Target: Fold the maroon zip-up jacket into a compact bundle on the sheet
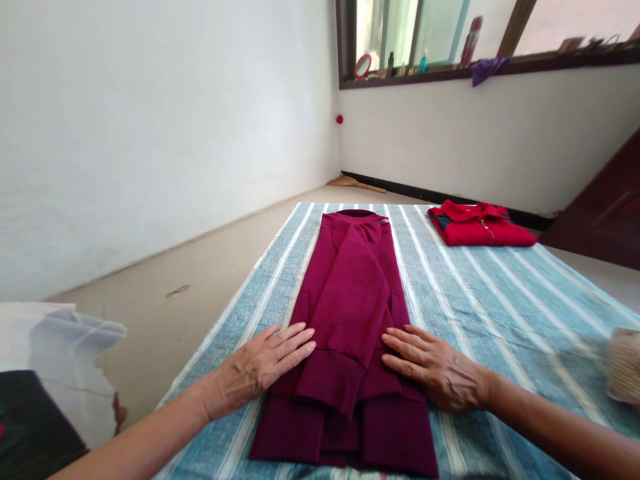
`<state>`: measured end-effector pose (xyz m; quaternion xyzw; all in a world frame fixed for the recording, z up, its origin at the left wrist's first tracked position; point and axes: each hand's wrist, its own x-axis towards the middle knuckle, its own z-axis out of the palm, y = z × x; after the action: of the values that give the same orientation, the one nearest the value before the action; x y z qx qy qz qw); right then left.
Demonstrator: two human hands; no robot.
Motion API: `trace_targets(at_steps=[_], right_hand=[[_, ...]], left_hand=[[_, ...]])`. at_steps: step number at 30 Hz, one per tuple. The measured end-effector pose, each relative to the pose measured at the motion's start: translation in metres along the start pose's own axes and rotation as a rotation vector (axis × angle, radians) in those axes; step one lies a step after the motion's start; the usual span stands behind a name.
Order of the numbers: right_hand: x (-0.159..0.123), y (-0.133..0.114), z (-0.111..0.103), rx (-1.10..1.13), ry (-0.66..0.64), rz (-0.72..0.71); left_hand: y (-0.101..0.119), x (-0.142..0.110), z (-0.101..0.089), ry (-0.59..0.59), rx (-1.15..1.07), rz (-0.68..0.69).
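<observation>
we have a maroon sweatshirt [345, 313] laid out lengthwise on a striped blue sheet [493, 327], its collar away from us and its body running down toward us, with a sleeve [350, 300] folded across the front so that its ribbed cuff [327, 383] sits near the lower end. the step in hand looks like flattening this fold: our left grip [255, 363] and right grip [433, 367] are both open, palms down and fingers spread, on either side of the sleeve, gripping nothing, with their fingertips at the sweatshirt's edges. the lower end of the sweatshirt lies flat just below them. a red jacket [480, 225], folded and zipped, lies at the far end of the sheet, well apart from the sweatshirt. a blurred woven thing [624, 367] sits at the right edge of our view, and a white cloth [60, 340] with something black [30, 420] lies at the left, beside our left arm [135, 440]. beyond, on the window ledge [500, 67], stand bottles [423, 63] and a round mirror [363, 65], with a purple cloth [486, 69] hanging from the ledge.
</observation>
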<state>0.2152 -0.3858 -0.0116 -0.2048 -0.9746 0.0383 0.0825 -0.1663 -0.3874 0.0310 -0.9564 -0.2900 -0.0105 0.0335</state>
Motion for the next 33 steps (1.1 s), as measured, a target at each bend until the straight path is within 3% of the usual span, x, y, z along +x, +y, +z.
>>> trace_targets(at_steps=[10, 24, 33], right_hand=[[0.014, 0.000, 0.000, -0.081, 0.088, -0.062], [0.026, 0.009, -0.015, 0.332, -0.101, -0.070], [0.033, 0.007, -0.024, 0.392, -0.124, -0.033]], left_hand=[[-0.009, 0.002, 0.002, -0.081, 0.016, 0.060], [-0.015, 0.003, -0.009, -0.137, -0.050, 0.038], [-0.028, 0.018, -0.005, 0.017, 0.033, 0.189]])
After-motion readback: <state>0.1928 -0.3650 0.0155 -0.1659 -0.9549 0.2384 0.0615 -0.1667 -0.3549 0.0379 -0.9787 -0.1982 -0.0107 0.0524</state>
